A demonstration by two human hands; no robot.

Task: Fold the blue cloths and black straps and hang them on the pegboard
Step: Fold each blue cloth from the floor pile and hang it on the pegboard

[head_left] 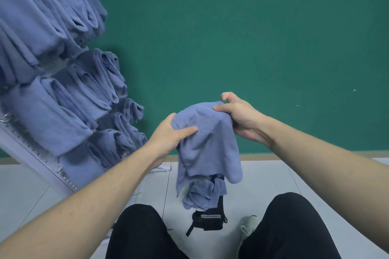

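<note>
A soft, rumpled blue cloth [207, 139] hangs in mid-air at centre frame, its top edge bunched and its lower half draping in loose folds. The left hand [169, 132] pinches its 9 o'clock corner, thumb across the fabric; the right hand [237, 115] grips the 2 o'clock corner. Below, at 6 o'clock, a crumpled cloth [203, 195] and black strap [209, 217] lie on the floor. Folded cloths [52, 59] hang on the pegboard [37, 160] at 9 to 10 o'clock.
</note>
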